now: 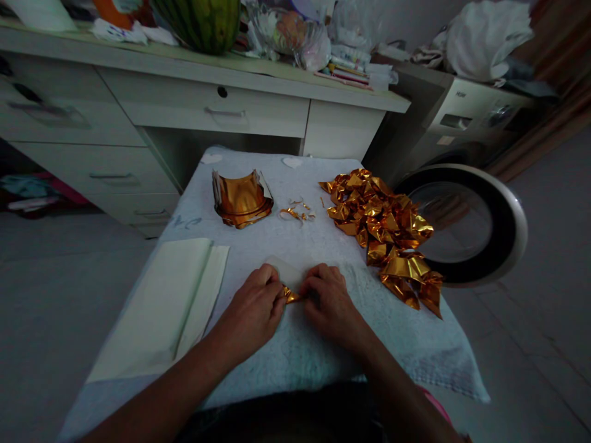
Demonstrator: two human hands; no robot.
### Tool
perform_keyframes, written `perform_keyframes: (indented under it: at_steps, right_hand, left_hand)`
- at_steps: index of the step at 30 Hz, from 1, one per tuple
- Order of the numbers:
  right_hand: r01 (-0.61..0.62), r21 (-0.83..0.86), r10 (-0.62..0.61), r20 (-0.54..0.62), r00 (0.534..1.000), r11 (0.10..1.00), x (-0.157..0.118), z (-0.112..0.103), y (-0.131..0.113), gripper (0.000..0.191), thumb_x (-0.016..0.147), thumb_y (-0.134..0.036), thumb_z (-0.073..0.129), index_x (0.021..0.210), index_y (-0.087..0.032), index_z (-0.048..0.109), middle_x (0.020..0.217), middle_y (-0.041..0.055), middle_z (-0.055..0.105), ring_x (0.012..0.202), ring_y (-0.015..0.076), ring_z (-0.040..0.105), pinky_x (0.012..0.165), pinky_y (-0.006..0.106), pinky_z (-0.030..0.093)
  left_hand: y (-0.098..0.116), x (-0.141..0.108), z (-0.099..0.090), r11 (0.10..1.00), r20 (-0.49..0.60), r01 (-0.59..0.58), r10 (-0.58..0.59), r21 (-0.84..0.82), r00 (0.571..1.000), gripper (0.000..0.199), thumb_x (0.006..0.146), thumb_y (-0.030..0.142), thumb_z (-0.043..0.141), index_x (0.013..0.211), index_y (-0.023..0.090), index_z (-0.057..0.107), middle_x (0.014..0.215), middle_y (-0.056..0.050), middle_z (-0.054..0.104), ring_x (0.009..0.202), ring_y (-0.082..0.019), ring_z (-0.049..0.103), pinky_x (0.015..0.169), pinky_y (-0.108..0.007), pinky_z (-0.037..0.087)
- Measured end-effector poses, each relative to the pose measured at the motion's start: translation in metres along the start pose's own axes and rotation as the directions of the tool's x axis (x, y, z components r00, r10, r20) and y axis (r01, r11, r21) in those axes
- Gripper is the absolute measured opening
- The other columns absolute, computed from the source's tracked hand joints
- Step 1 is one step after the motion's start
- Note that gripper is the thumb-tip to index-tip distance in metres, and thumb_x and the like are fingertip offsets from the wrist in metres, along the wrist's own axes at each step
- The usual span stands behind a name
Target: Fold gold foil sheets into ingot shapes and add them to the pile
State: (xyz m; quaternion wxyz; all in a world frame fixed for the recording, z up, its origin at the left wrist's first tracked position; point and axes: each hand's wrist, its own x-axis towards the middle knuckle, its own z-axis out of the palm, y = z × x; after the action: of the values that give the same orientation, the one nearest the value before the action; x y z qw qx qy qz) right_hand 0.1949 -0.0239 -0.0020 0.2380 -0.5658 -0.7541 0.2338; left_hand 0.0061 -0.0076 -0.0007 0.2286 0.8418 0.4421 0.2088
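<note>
Both my hands meet at the middle of the cloth-covered table (277, 363). My left hand (257, 301) pinches one end of a small piece of gold foil (290, 295). On its other side, my right hand (327, 300) has its fingers closed on the foil's opposite end. Just beyond the fingers shows a pale, translucent sheet (287, 269), partly covered by my hands. A curved stack of gold foil sheets (242, 197) stands at the far left. Thin gold scraps (298, 213) lie beside it. Several folded gold foil pieces (378, 212) are heaped at the right.
A stack of pale paper (152, 301) lies along the table's left side. Behind are a white drawer cabinet (217, 114) and, on its top, a watermelon (198, 21) and plastic bags. The washing machine's open round door (503, 227) stands close to the table's right edge.
</note>
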Motion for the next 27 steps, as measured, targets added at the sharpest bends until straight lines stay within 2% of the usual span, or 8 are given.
perform_keyframes:
  at_steps: [5,13,17,22,27]
  right_hand:
    - [-0.025,-0.025,0.026,0.020,0.999,0.999,0.002,-0.001,-0.002,0.002,0.083,-0.020,0.068,0.082,-0.019,0.066,0.096,0.0060,0.056,0.095,0.0225,0.048,0.085,0.041,0.038]
    - [-0.059,-0.097,0.053,-0.056,0.997,0.994,0.003,0.008,-0.003,0.005,0.082,-0.020,0.068,0.077,-0.019,0.066,0.095,0.0065,0.056,0.094,0.0231,0.047,0.084,0.041,0.038]
    - [-0.082,-0.081,0.076,-0.076,0.994,0.993,0.002,0.008,-0.002,0.005,0.078,-0.018,0.068,0.079,-0.018,0.064,0.096,0.0065,0.056,0.095,0.0235,0.047,0.086,0.040,0.039]
    - [-0.082,0.050,0.085,-0.067,0.994,0.995,0.001,0.000,0.002,0.025,0.072,-0.005,0.058,0.094,-0.018,0.059,0.100,0.0063,0.057,0.099,0.0228,0.048,0.090,0.039,0.040]
    - [-0.063,0.167,0.077,-0.077,0.994,0.984,-0.001,-0.005,0.007,0.037,0.068,0.003,0.045,0.094,-0.020,0.057,0.100,0.0037,0.057,0.100,0.0201,0.049,0.090,0.036,0.040]
  left_hand:
    - [-0.001,0.001,0.001,1.000,-0.009,-0.020,0.020,0.020,1.000,0.016,0.088,0.012,0.048,0.075,0.018,0.055,0.088,-0.004,0.050,0.083,-0.018,0.055,0.076,-0.035,0.052]
    - [0.002,-0.001,0.002,0.992,-0.009,0.006,-0.005,0.127,1.000,0.016,0.088,0.012,0.048,0.075,0.017,0.056,0.090,-0.006,0.050,0.087,-0.021,0.051,0.080,-0.040,0.050]
    - [0.000,0.001,0.002,0.983,0.017,0.010,-0.013,0.184,1.000,0.014,0.087,0.013,0.050,0.076,0.018,0.057,0.089,-0.006,0.051,0.088,-0.022,0.049,0.081,-0.041,0.049]
    - [-0.002,0.002,0.001,0.984,0.054,0.003,-0.012,0.177,0.998,0.015,0.089,0.015,0.048,0.077,0.017,0.058,0.090,-0.007,0.053,0.088,-0.023,0.050,0.082,-0.041,0.047]
    - [-0.002,0.003,-0.001,0.985,0.061,0.009,-0.020,0.170,0.998,0.017,0.089,0.016,0.049,0.075,0.018,0.058,0.090,-0.007,0.053,0.088,-0.023,0.050,0.080,-0.040,0.046]
